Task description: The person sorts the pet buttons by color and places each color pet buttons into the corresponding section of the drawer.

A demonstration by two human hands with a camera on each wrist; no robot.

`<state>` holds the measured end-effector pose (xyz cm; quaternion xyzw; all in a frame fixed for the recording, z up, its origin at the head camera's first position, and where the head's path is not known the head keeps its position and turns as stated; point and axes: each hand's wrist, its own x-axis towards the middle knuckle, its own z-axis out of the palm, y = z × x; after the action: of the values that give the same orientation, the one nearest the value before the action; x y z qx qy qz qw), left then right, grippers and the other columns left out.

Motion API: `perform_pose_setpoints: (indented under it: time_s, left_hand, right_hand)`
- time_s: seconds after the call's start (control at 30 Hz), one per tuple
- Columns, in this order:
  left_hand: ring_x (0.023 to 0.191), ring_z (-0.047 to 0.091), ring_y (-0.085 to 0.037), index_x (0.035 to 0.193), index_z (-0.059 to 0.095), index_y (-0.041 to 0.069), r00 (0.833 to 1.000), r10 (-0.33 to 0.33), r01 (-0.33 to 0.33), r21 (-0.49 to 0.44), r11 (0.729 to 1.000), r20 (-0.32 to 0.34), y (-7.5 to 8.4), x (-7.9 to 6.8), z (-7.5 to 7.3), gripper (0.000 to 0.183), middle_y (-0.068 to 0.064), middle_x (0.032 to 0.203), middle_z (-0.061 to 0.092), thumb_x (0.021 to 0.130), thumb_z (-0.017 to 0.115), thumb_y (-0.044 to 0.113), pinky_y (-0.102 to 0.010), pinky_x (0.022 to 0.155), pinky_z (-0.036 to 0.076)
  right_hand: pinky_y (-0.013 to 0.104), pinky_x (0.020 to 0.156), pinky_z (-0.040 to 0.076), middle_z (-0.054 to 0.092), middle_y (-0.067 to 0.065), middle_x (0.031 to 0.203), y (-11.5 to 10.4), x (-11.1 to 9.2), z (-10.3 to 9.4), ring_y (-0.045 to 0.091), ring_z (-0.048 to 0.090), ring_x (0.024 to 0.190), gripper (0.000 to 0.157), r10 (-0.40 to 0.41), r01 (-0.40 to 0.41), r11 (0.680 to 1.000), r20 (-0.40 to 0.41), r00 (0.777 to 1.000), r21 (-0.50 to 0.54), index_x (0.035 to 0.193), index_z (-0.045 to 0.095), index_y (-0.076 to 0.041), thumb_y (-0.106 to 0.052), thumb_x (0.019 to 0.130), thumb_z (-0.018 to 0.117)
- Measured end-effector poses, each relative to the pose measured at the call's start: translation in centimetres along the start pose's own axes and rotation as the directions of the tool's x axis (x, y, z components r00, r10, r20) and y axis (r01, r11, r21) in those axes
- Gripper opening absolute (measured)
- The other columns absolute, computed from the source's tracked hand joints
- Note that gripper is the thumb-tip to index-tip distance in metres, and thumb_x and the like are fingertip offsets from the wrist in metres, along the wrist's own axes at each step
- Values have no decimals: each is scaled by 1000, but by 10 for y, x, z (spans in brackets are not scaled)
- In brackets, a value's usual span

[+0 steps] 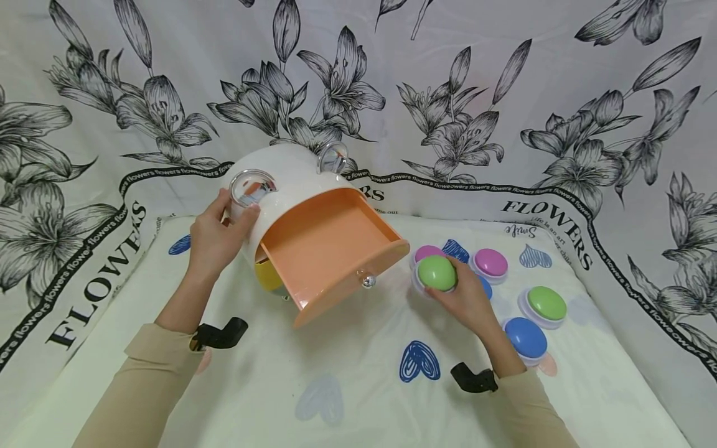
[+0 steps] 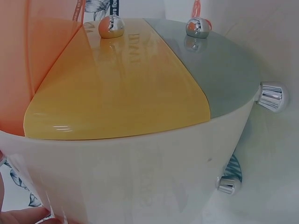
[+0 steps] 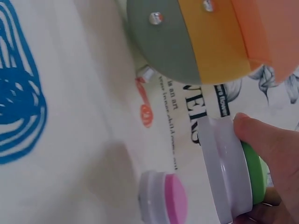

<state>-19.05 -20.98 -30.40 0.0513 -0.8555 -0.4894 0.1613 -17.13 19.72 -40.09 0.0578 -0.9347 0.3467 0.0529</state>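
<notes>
A white, egg-shaped drawer box (image 1: 291, 168) with round chrome-rimmed ears stands back left of centre. Its orange top drawer (image 1: 336, 249) is pulled far out, and no contents show in it. Below sit a yellow drawer (image 2: 117, 88) and a grey-green one (image 2: 210, 65), each with a chrome knob. My left hand (image 1: 220, 239) grips the box's left side near the ear, thumb in front; some fingers are hidden behind. To the right of the orange drawer, my right hand (image 1: 462, 295) holds a push button with a green dome (image 1: 437, 274) and white base (image 3: 226, 168), thumb and fingers around its rim.
More push buttons lie on the right: a pink one (image 1: 490, 262), another pink (image 1: 428, 252) partly hidden, a green one (image 1: 547, 303) and a blue one (image 1: 525, 338). Another blue one (image 1: 485, 287) is behind my right hand. Flower-printed cloth (image 1: 448, 155) hangs behind the pale table cloth (image 1: 364, 373).
</notes>
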Motion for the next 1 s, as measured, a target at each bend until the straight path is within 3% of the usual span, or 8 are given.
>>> perform_pose_setpoints:
  time_s: [0.3,0.53,1.0]
  left_hand:
    - [137,25,-23,143,33,11,1000,-5,5,7,1000,8,0,-1,0,70,-4,151,21,87,56,47,-44,102,36]
    - [137,24,-23,143,34,14,1000,-19,19,6,1000,11,0,0,-1,70,-2,151,20,86,56,48,-43,103,36]
    - [137,24,-23,144,33,15,1000,-26,26,10,1000,16,-1,-1,-1,70,0,152,18,86,55,49,-44,102,37]
  right_hand:
    - [52,95,43,48,25,129,-14,12,-22,38,48,114,78,-23,21,998,-31,999,-60,137,35,5,-31,78,73]
    - [52,96,42,44,25,133,-25,22,-34,38,47,117,80,-36,35,999,-42,998,-16,139,32,5,-31,79,72]
    - [50,92,45,49,21,129,-53,43,-49,35,50,111,79,-83,80,996,-84,993,-36,137,36,3,-29,76,74]
